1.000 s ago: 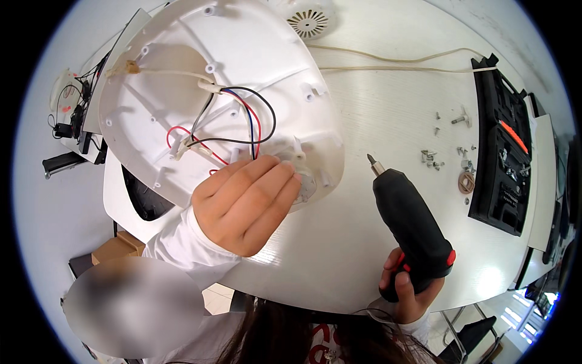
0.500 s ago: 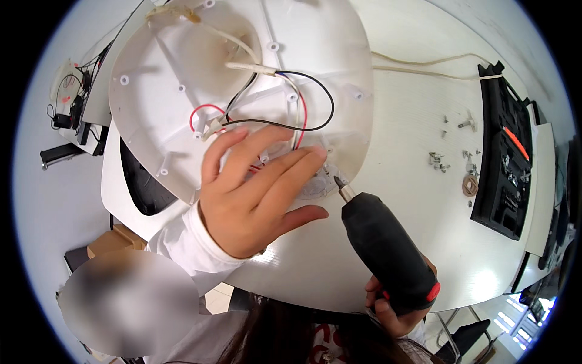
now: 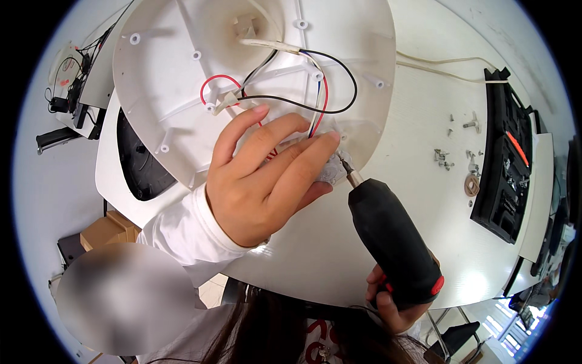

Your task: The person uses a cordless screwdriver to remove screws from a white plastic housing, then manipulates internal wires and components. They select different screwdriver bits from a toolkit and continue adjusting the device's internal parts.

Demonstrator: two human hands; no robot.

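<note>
A large white plastic shell [image 3: 163, 91], its inside facing up, bears ribs, posts and loops of red, black and white wires [image 3: 348, 73]. Over its near edge my left hand [image 3: 260, 173] presses down, thumb tucked at the rim and fingers bent over a small clear plastic part [image 3: 330, 173]. That part is mostly hidden beneath the fingers. My right hand [image 3: 397, 312] is wrapped round the handle of a black cordless screwdriver [image 3: 391, 233] with red accents. Its bit points up and left, its tip at the clear part beside my left fingertips; whether a screw sits there is too small to tell.
On the white table [image 3: 424, 212], loose screws [image 3: 442, 161] and a brown ring [image 3: 471, 185] lie to the right. Beyond them stands an open black tool case [image 3: 503, 176]. A pale cable [image 3: 448, 71] runs from the shell. A dark tray-like piece [image 3: 142, 161] lies at left.
The shell has shifted slightly right and toward the far side, its near edge turned a little. My left thumb has drawn in to the clear part. The screwdriver tip has moved slightly up and right.
</note>
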